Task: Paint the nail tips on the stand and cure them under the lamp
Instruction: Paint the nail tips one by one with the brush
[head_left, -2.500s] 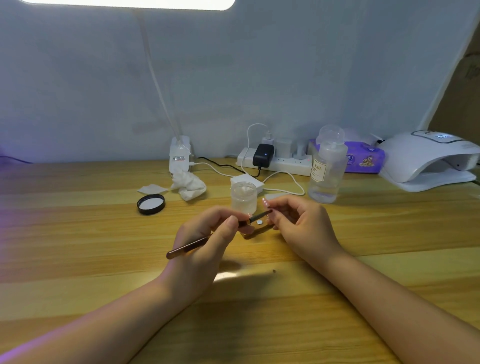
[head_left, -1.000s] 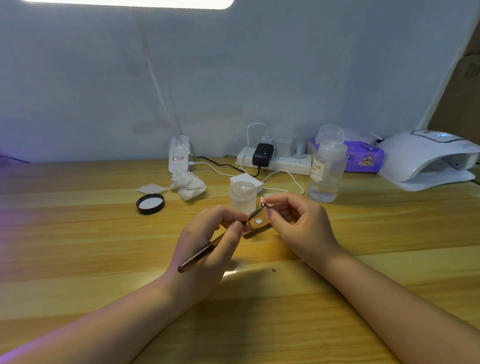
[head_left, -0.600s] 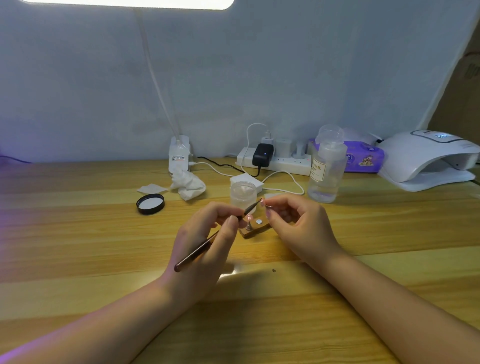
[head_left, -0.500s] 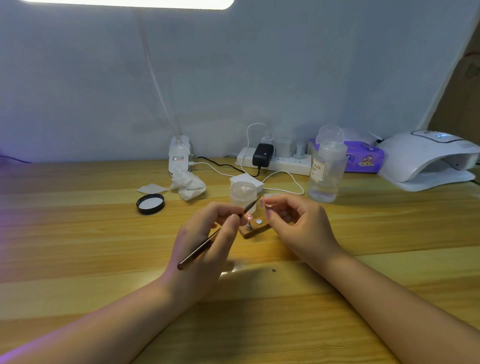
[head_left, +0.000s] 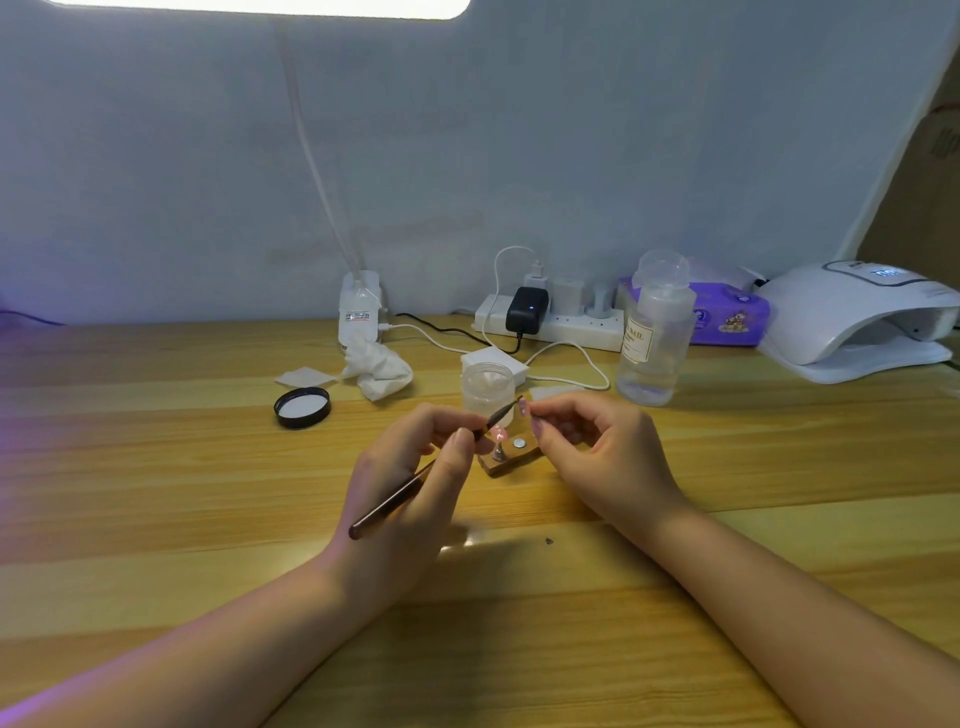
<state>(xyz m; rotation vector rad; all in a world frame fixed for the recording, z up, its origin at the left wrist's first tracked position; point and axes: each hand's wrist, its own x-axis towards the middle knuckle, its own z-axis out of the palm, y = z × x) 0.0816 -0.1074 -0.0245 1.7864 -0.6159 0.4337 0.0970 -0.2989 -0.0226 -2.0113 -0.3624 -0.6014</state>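
Change since 2.5 s ago: brush (head_left: 410, 488) raised from near level to a steeper slant, its tip now up at the right hand's fingertips (head_left: 524, 408); a nail tip on its peg (head_left: 498, 435) and a round metal disc (head_left: 519, 443) now show on the stand.

Landmark: wooden nail stand (head_left: 506, 461), mid worktop (head_left: 156, 493).
- Left hand (head_left: 410, 499): just left of the stand, fingers curled round the brush, pinching it.
- Right hand (head_left: 592, 462): just right of the stand, thumb and forefinger pinched together above it; what they hold is too small to tell.
- Clear jar (head_left: 488, 387): just behind the stand.
- Black lid (head_left: 302, 408), crumpled wipe (head_left: 376, 366): behind-left, well apart.
- Pump bottle (head_left: 654, 338): behind-right.
- Power strip (head_left: 550, 322): at the wall edge.
- Curing lamp (head_left: 857, 322): far right, near the worktop's edge, mouth facing the stand.
- Open room: bare worktop in front and left of the stand.
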